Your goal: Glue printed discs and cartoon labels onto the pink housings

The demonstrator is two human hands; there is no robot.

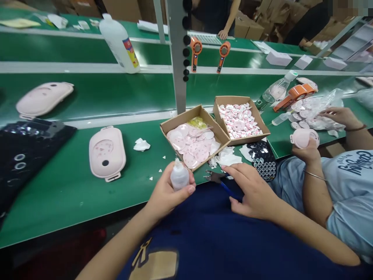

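A cardboard box (179,119) of pink discs sits on a green workbench (67,206). Just in front of it, the left hand (167,190) is wrapped round a small whitish bottle (180,179); the fingers cover its sides and its tip is blurred. In front and to the right of the box, the right hand (253,190) is part-curled over blue-handled pliers (215,177). The handle ends are hidden, so I cannot tell whether it grips them. Left of the box lie a crumpled tissue (142,144) and, farther off, a pink case (107,153). Well to the box's right, a co-worker, cut off by the frame, holds a pink container (301,139) partly covered by fingers.
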